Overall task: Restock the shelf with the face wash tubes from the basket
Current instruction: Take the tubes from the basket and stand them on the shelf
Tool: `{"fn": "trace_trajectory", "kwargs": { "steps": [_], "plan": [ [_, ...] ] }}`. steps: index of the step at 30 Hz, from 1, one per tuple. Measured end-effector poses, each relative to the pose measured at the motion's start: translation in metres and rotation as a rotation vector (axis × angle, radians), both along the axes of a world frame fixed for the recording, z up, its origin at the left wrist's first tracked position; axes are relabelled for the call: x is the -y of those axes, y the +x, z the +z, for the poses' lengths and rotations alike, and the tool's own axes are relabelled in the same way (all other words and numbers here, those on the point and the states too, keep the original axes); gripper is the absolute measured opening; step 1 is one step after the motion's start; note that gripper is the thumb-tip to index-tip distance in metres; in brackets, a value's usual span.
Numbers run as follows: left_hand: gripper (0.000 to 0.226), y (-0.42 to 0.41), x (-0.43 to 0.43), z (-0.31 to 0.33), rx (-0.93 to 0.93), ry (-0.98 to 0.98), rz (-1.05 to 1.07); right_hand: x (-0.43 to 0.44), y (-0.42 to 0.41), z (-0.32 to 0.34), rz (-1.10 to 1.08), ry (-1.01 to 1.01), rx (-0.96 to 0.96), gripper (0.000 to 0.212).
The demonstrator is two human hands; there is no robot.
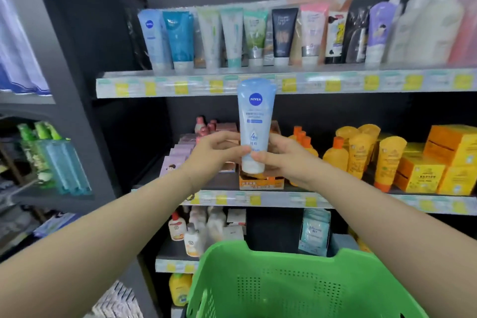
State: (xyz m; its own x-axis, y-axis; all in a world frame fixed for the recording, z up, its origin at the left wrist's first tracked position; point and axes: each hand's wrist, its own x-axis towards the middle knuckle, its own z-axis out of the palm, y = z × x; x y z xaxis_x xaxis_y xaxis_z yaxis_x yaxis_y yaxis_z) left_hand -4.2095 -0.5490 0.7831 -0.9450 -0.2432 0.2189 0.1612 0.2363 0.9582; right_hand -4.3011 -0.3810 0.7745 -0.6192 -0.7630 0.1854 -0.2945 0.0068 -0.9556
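Between the two shelf levels, at mid-frame, a pale blue Nivea tube (pixel 255 124) was held upright, cap down, in front of the middle shelf (pixel 258 199). Its lower part was pinched from both sides: the left hand (pixel 216 152) pressed thumb and fingertips against its left edge, and the right hand (pixel 281 156) was wrapped round its right edge, with the thumb laid across the front near the cap. The two thumbs nearly met on the tube. Above, on the top shelf (pixel 232 85), a row of tubes (pixel 232 39) was stood cap down, a matching Nivea tube at its left end, and pump bottles (pixel 426 23) were ranged to the right. Behind the hands, orange bottles and tubes (pixel 361 152) and orange boxes (pixel 438 160) were seen. Below the arms, a green basket (pixel 296 284) was seen at the bottom of the view, its inside mostly hidden.
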Motion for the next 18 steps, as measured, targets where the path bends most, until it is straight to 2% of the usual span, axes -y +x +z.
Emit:
{"fn": "trace_trajectory", "kwargs": {
  "steps": [5, 12, 18],
  "plan": [
    [0.023, 0.005, 0.009, 0.024, -0.08, 0.0, 0.101, 0.02, 0.002, 0.028, -0.084, 0.066, -0.276, 0.048],
    [0.025, 0.019, 0.024, 0.055, -0.133, -0.003, 0.196, 0.05, 0.002, 0.062, -0.148, -0.008, -0.327, 0.049],
    [0.026, 0.031, 0.038, 0.079, -0.164, -0.012, 0.229, 0.071, 0.01, 0.091, -0.112, -0.027, -0.39, 0.038]
  ]
}}
